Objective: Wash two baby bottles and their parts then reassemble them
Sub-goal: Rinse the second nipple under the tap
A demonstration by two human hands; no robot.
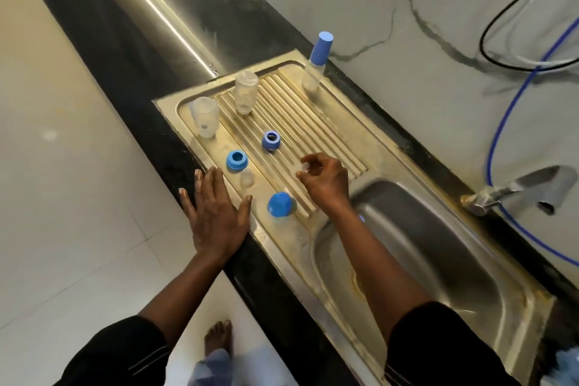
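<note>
Black stone counter runs along a grey-veined wall, with a steel sink (pixel 423 244) and its ribbed drainboard (pixel 313 116) set into it. At the drainboard's left end stand two clear, capless bottles, the near bottle (pixel 205 117) and the far bottle (pixel 246 92), both see-through. By the wall a third bottle (pixel 310 78) wears a tall blue cap (pixel 321 47). A dark blue ring (pixel 271 139) sits on the ribs and a lighter blue ring (pixel 237 160) on the flat strip to its left, with a clear teat (pixel 247 180) just beside the lighter one. A blue domed cap (pixel 280 204) lies between the hands.

The left hand (pixel 216 213) lies flat on the counter edge, fingers straight and spread, holding nothing. The right hand (pixel 326 180) hovers over the ribs, its curled fingertips pinching a small clear part (pixel 301 168), too blurred to name. A tap (pixel 513 191) and blue hose (pixel 498 135) sit at the far right.
</note>
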